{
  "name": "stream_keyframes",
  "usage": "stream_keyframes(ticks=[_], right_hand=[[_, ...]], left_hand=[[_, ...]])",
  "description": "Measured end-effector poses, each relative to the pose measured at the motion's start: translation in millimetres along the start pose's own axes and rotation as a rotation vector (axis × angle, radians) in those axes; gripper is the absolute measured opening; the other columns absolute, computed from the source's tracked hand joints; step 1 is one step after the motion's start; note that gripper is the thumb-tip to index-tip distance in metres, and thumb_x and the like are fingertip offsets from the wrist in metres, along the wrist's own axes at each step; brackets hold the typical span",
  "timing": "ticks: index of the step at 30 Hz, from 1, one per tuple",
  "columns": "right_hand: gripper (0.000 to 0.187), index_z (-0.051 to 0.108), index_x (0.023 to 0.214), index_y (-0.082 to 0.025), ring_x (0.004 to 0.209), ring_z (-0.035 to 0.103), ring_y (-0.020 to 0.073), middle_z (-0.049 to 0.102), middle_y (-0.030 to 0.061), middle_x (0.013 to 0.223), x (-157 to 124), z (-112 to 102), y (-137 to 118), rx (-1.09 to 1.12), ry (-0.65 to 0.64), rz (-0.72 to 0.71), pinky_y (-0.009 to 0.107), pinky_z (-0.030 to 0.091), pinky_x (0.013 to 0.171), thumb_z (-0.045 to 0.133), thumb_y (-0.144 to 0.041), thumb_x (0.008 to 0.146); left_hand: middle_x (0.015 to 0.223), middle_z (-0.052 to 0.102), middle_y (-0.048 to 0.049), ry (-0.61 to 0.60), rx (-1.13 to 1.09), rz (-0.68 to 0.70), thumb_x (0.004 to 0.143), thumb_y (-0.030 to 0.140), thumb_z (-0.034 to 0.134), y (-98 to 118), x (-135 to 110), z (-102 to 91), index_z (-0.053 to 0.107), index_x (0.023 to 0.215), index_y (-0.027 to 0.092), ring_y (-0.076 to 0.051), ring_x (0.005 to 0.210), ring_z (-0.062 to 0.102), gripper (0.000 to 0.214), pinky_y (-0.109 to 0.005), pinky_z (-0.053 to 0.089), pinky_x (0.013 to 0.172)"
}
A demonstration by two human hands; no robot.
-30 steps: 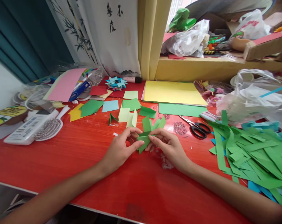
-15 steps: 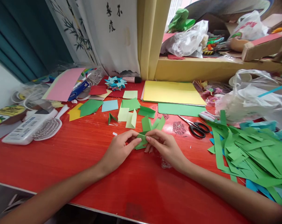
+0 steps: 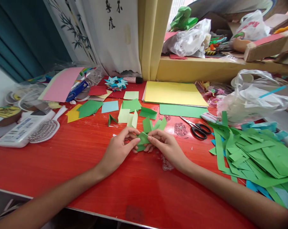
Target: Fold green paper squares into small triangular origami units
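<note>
Between both hands is a small folded piece of green paper (image 3: 143,138), pinched at its two sides just above the red table. My left hand (image 3: 122,144) grips its left edge with thumb and fingers. At the right edge, the thumb and fingers of my right hand (image 3: 164,144) are closed on the same paper. Right behind it stand folded green papers (image 3: 155,124). Pale green folded paper (image 3: 132,120) and a dark green folded piece (image 3: 112,120) lie just beyond my left hand. The fingers partly hide the paper's lower part.
Black-handled scissors (image 3: 197,128) lie right of my hands, near a heap of green paper strips (image 3: 258,156). Yellow sheets (image 3: 174,93) are stacked at the back. A white hairbrush (image 3: 47,127) and a white box (image 3: 22,130) lie left. A blue paper star ring (image 3: 116,83) sits behind.
The green paper's held face now looks more peaked, and my left fingers have curled further under it. The whole view has shifted slightly.
</note>
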State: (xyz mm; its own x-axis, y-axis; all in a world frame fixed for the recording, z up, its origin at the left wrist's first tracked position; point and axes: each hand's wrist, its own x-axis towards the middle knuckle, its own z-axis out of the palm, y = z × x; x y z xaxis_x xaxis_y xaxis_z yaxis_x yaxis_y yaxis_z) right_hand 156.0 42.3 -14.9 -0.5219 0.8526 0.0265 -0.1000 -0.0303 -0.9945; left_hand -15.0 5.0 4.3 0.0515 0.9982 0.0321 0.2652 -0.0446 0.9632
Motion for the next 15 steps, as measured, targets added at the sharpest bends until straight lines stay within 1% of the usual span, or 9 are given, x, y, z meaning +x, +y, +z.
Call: stream_keyframes(ticks=[3, 6, 10, 15], right_hand=[[0.008, 0.051, 0.090, -0.019, 0.064, 0.063, 0.0126, 0.060, -0.0007, 0.069, 0.1, -0.1, -0.5, 0.024, -0.004, -0.037, 0.026, 0.051, 0.062, 0.052, -0.025, 0.085], [0.012, 0.049, 0.096, -0.021, 0.068, 0.064, 0.0132, 0.060, -0.0008, 0.074, -0.4, -0.2, -2.0, 0.046, -0.012, -0.088, 0.027, 0.051, 0.065, 0.052, -0.022, 0.086], [0.009, 0.049, 0.093, -0.021, 0.069, 0.064, 0.0128, 0.059, -0.0012, 0.074, -1.2, 1.0, -3.5, 0.046, -0.018, -0.107, 0.027, 0.052, 0.066, 0.053, -0.020, 0.085], [0.008, 0.048, 0.092, -0.021, 0.064, 0.064, 0.0129, 0.058, -0.0021, 0.071, -0.6, 1.3, -3.7, 0.084, -0.046, -0.084, 0.027, 0.053, 0.062, 0.052, -0.019, 0.085]], left_hand=[[0.071, 0.057, 0.0034, 0.014, -0.041, 0.006, 0.081, 0.027, 0.055, 1.8, 0.4, -0.9, 0.054, 0.090, 0.020, -0.009, 0.059, 0.057, 0.011, -0.021, 0.051, 0.055], [0.069, 0.057, 0.0033, 0.018, -0.084, 0.008, 0.081, 0.026, 0.056, 3.0, 0.3, -1.3, 0.054, 0.089, 0.020, -0.010, 0.059, 0.058, 0.010, -0.021, 0.053, 0.052], [0.070, 0.057, 0.0026, 0.022, -0.091, 0.010, 0.081, 0.026, 0.056, 2.9, -0.8, -1.0, 0.055, 0.090, 0.019, -0.011, 0.060, 0.059, 0.011, -0.022, 0.055, 0.053], [0.073, 0.058, 0.0022, 0.010, -0.084, -0.007, 0.080, 0.026, 0.057, 2.5, -2.2, -2.0, 0.055, 0.096, 0.021, -0.011, 0.061, 0.059, 0.016, -0.022, 0.055, 0.053]])
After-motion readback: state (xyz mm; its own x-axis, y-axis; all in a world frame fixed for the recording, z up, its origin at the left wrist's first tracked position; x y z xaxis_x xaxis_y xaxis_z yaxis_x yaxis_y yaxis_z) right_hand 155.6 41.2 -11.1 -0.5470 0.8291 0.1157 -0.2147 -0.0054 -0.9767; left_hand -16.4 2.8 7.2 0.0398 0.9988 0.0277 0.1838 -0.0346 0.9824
